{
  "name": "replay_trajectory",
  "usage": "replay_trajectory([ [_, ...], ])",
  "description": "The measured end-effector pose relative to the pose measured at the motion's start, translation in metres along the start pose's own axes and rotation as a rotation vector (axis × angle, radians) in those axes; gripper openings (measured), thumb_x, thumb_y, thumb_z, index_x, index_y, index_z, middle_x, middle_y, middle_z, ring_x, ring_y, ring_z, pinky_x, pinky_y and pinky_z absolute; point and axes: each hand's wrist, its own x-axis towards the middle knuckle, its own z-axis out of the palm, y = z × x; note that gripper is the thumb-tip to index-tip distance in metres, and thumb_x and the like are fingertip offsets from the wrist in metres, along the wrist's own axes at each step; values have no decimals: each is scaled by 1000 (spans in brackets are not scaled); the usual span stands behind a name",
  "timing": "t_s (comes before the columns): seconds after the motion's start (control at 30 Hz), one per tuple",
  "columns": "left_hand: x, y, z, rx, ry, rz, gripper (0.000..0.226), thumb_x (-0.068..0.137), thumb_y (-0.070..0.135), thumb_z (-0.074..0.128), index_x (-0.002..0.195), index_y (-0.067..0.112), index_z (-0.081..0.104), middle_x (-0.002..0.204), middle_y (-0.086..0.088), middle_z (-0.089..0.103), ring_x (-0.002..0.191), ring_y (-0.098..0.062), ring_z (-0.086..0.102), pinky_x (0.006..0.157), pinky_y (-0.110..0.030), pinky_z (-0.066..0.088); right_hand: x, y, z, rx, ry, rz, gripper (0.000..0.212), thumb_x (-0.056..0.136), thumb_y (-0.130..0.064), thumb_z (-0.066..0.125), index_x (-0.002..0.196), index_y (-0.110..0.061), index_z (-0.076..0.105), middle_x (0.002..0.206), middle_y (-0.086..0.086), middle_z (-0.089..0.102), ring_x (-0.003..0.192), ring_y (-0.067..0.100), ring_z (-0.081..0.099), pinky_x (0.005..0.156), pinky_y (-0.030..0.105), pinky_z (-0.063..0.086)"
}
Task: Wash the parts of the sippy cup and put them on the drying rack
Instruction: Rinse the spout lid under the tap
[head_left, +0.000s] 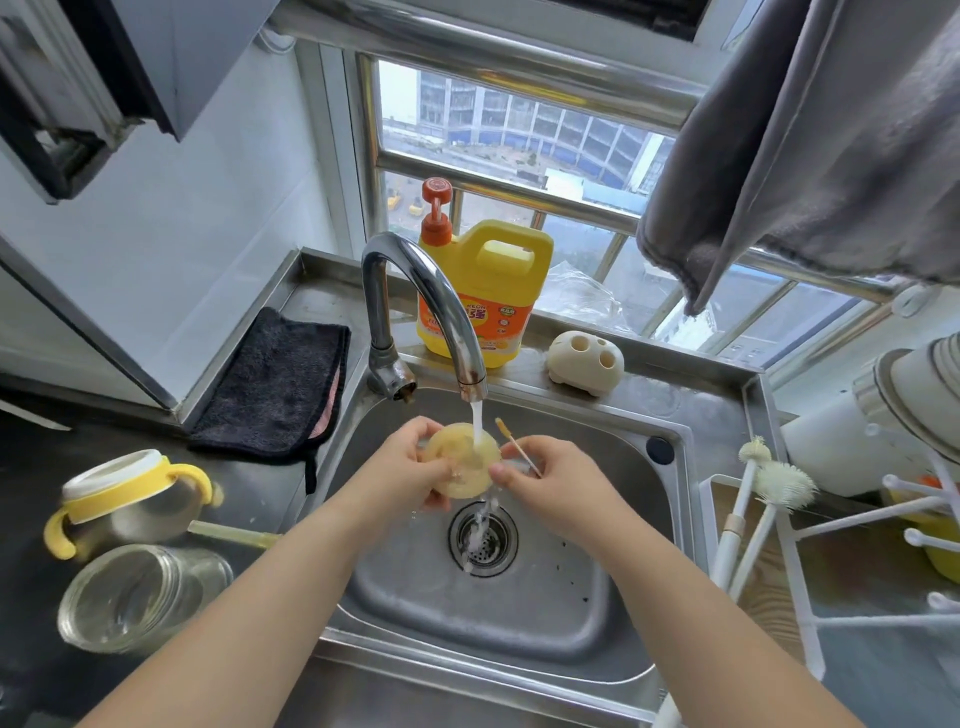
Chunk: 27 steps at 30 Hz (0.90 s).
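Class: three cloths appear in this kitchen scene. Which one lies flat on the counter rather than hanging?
The black cloth, folded on the steel counter left of the tap. The two grey cloths hang from the window rail at upper right.

A barred window (519, 171) lets daylight onto a stainless steel sink (519, 613) set in a dark counter (31, 499); a grey towel (831, 145) hangs overhead.

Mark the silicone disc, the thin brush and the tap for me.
silicone disc (460, 462), head view, wet upper face
thin brush (515, 446), head view, stem above the right hand
tap (415, 280), head view, curved spout
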Motion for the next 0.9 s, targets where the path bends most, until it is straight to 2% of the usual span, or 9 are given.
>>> replay_trajectory([
  [0.07,-1,-2,3,-68,17,14,21,87,-1,60,105,9,57,83,-6,64,61,-13,58,50,-21,45,3,-2,9,25,-49,13,26,88,-41,61,106,-22,67,95,-4,68,84,7,60,68,22,44],
  [0.13,-2,-3,6,-139,41,9,22,88,3,62,107,13,60,87,-7,65,64,-12,58,53,-20,45,4,-2,15,109,-32,28,24,91,-35,59,99,-15,68,80,3,66,68,9,54,58,22,39],
  [0.23,-4,-5,16,-337,27,-58,25,90,-2,56,108,15,59,97,-8,67,80,-18,64,63,-26,54,3,-7,20,260,-20,79,27,95,-31,53,96,-7,66,64,-6,54,53,4,45,50,18,35],
  [0.3,-4,-8,20,-444,36,-88,30,87,-11,53,111,8,57,103,-14,68,87,-24,69,73,-33,59,1,-12,20,166,-14,44,27,99,-34,45,107,-13,61,78,-9,59,68,4,53,60,20,40],
  [0.37,-1,-8,20,-485,97,-89,35,85,-13,54,116,3,55,108,-17,68,89,-26,70,72,-31,59,-5,-12,15,23,20,-14,26,102,-35,35,112,-17,51,87,-6,57,82,14,55,68,28,38],
  [0.5,0,-1,22,-602,190,-42,31,88,-14,48,108,10,53,100,-13,65,81,-21,66,57,-23,56,-20,-7,8,-234,49,-128,15,100,-27,40,100,-17,52,83,4,61,83,28,56,71,36,45],
  [0.67,-5,1,31,-618,178,27,40,85,-16,51,109,16,52,100,-12,64,85,-23,66,63,-27,59,-21,-10,7,-419,153,-142,22,97,-33,42,97,-23,61,93,2,67,89,27,59,68,31,44],
  [0.8,-8,0,36,-567,170,56,47,80,-20,55,110,16,54,99,-11,65,88,-22,66,67,-29,59,-17,-15,7,-457,114,-119,24,97,-34,40,101,-25,62,98,0,67,95,26,59,71,31,43],
  [0.9,-12,0,38,-507,208,108,46,81,-21,55,105,18,57,89,-5,66,76,-12,65,64,-25,57,-16,-19,6,-334,30,-66,25,96,-26,43,92,-16,66,83,4,65,83,24,59,66,30,45],
])
